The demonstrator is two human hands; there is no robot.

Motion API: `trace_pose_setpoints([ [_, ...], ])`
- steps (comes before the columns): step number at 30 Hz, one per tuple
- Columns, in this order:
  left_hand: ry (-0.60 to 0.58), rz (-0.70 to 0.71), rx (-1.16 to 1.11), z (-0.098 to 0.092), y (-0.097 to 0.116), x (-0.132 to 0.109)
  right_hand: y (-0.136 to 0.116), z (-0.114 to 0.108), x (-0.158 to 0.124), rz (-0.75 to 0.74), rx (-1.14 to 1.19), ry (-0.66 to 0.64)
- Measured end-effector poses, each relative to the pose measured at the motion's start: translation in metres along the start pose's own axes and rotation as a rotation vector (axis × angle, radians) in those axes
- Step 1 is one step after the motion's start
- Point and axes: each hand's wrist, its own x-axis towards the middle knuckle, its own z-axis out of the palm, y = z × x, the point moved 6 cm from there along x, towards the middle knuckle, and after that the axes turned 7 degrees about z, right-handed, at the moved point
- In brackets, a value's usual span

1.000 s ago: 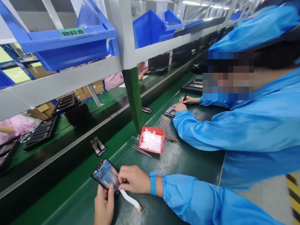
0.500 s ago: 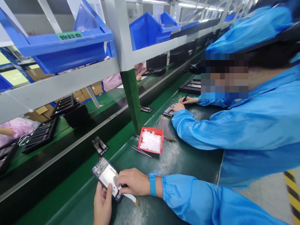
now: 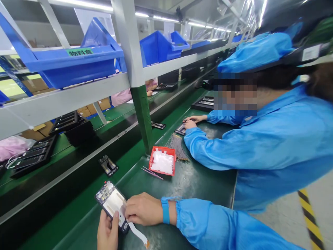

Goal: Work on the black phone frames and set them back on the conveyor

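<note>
My left hand (image 3: 108, 229) grips an opened phone body (image 3: 112, 201) by its lower left edge, thumb on top and fingers at the side. The phone body shows a circuit board at its far end and a silvery middle. My right hand (image 3: 143, 209) is bent over its right edge, fingertips pinched together there. Out from under those fingers runs a white flex cable (image 3: 137, 234) with an orange end, hanging over the bench. What the right fingertips pinch is hidden, though the cable starts right at them.
A red tray (image 3: 173, 159) of white pieces stands ahead, tweezers (image 3: 152, 172) before it and thin cables (image 3: 179, 147) beside it. Another phone body (image 3: 108, 166) lies beyond mine. A co-worker in blue (image 3: 260, 139) works at right. Blue bins (image 3: 78, 66) sit on the rack above.
The view has shifted slightly. My right fingers have drawn in closer at the phone's edge, and more of the white flex cable shows below them. My left hand keeps its grip.
</note>
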Motion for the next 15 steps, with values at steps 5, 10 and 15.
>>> trace_pose_setpoints([
  [5, -0.006, 0.0, -0.01, -0.001, -0.002, 0.001, -0.004, -0.003, -0.001, -0.004, -0.028, -0.005],
  [10, -0.018, 0.004, 0.019, 0.0, 0.001, 0.0, -0.005, -0.003, -0.004, -0.012, -0.082, 0.0],
  [15, -0.039, 0.019, 0.006, 0.0, 0.002, -0.002, 0.0, -0.011, 0.0, 0.048, 0.08, 0.108],
])
